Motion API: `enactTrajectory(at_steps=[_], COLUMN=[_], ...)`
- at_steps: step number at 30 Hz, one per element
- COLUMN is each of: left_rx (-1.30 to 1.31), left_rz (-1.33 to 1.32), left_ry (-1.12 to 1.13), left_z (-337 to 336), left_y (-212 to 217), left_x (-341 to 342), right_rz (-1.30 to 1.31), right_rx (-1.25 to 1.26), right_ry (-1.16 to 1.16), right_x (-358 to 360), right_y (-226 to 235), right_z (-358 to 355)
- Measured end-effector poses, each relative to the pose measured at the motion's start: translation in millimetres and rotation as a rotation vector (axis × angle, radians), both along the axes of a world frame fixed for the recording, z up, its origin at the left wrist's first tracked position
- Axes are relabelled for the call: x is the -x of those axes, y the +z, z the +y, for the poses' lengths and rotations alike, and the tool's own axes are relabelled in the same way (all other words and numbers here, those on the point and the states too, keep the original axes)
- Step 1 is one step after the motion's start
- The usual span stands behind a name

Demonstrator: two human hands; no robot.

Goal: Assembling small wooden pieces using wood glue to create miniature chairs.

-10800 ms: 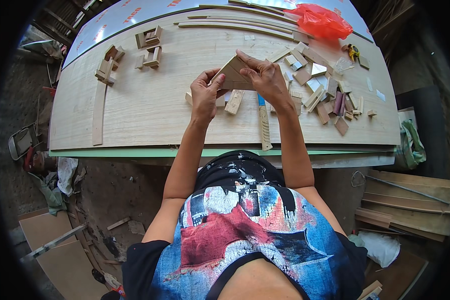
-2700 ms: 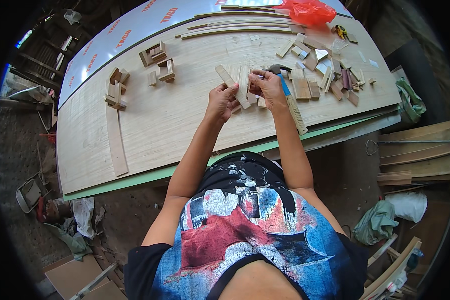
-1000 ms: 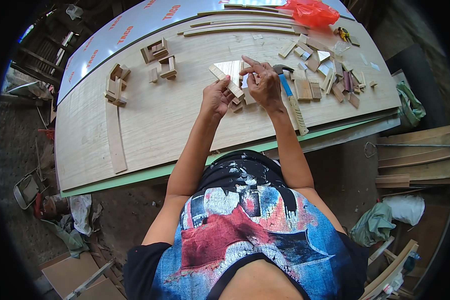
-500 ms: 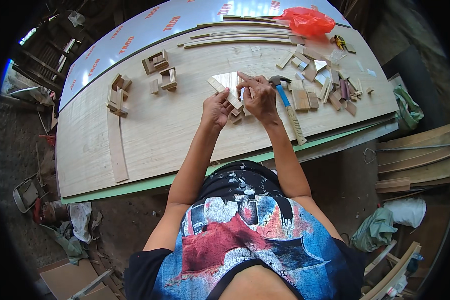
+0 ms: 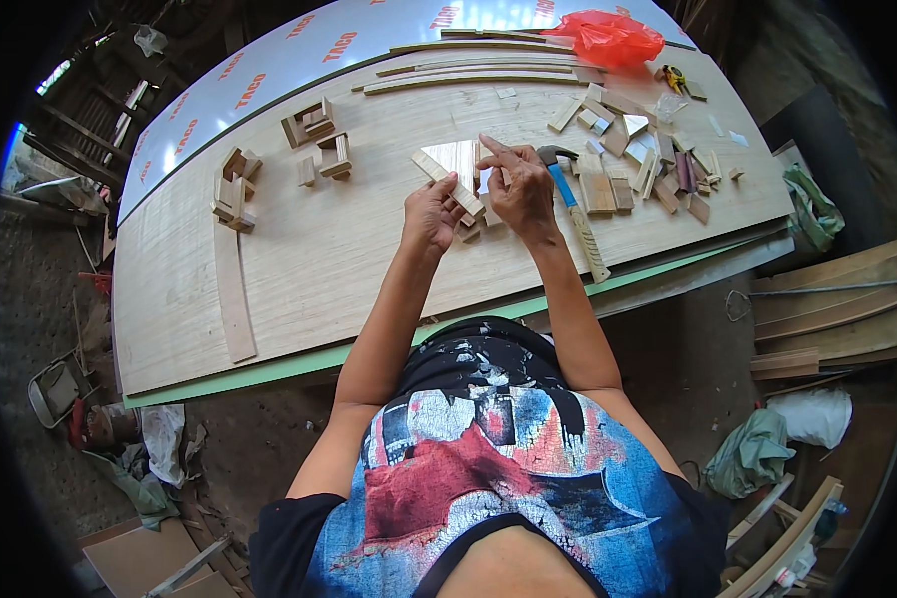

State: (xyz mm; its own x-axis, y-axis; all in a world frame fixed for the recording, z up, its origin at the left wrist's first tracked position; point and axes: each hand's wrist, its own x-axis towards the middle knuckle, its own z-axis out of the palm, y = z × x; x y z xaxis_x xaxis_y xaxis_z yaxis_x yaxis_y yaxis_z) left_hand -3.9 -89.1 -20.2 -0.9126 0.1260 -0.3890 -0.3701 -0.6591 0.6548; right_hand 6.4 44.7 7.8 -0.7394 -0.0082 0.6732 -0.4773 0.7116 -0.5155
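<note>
My left hand (image 5: 432, 215) grips a pale triangular wooden piece (image 5: 453, 159), its thumb on the front strip and its fingers beneath. The piece is held tilted over the table, with a flat face up and a thicker strip along its lower left edge. Close by its right edge is my right hand (image 5: 523, 194), the index finger stretched out and the other fingers partly bent. Nothing shows in that hand. Small wooden offcuts (image 5: 468, 232) lie under the held piece, partly hidden. A claw hammer (image 5: 580, 219) with a blue and tan handle rests just right of my right hand.
Small wooden assemblies (image 5: 234, 189) stand at the left on the wooden tabletop (image 5: 319, 269), by a long flat strip (image 5: 232, 299). Several wood blocks (image 5: 598, 192) crowd the right side. Long slats (image 5: 468, 80), a red plastic bag (image 5: 613, 42) and a yellow-black tape measure (image 5: 674, 78) lie farther back.
My right index finger has lifted slightly off the top corner of the triangular piece and points farther up. My left hand keeps its grip, nearly unmoved.
</note>
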Motion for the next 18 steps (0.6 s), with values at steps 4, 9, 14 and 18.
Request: enactTrajectory(at_steps=[4, 9, 14, 18], left_rx=[-0.011, -0.030, 0.042, 0.067], left_rz=[-0.036, -0.050, 0.019, 0.071], left_ry=[0.005, 0.016, -0.012, -0.047], left_z=[1, 1, 0, 1], left_y=[-3, -2, -5, -6], left_x=[2, 1, 0, -3], right_rz=[-0.037, -0.028, -0.185, -0.402], right_rx=[-0.016, -0.018, 0.362, 0.626], right_ry=[0.022, 0.060, -0.060, -0.064], right_x=[-3, -3, 0, 10], right_y=[0, 0, 0, -16], right_z=[-2, -2, -5, 3])
